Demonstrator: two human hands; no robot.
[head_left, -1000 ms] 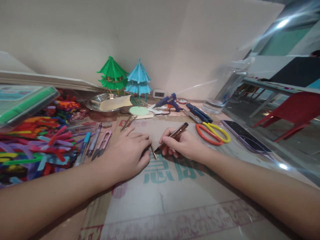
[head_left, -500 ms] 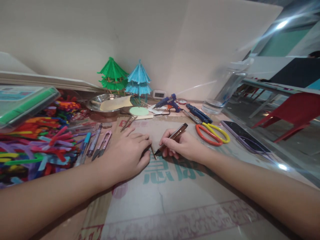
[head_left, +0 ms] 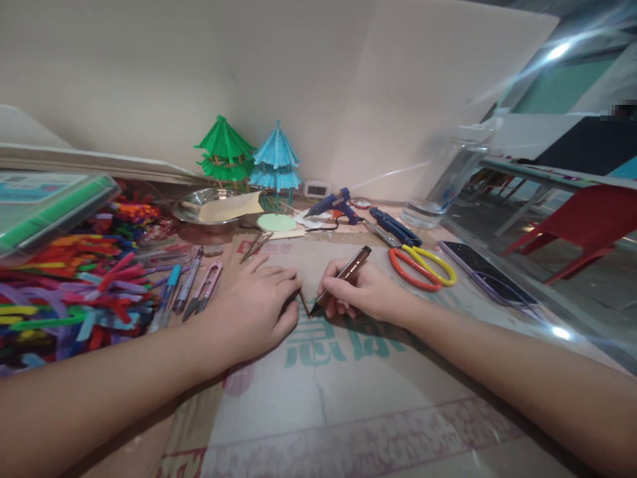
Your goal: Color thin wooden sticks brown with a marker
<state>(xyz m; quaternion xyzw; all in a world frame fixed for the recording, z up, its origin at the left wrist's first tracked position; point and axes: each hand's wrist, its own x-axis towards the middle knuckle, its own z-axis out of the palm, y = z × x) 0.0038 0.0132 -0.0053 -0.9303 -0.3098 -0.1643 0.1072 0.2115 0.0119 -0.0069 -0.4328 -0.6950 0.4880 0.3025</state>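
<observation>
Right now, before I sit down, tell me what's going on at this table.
A person's right hand holds a slim dark brown marker, its tip at or very near the near end of a thin brown stick. The left hand lies palm down at the stick's other end. Both are over a printed cardboard sheet. Behind them stand a green tiered model and a light blue one, with a blue glue gun lying nearby.

my dark brown marker [head_left: 348, 271], white-lettered, slanting tip-down, at the near end of my thin brown stick [head_left: 304, 303], lying aslant
</observation>
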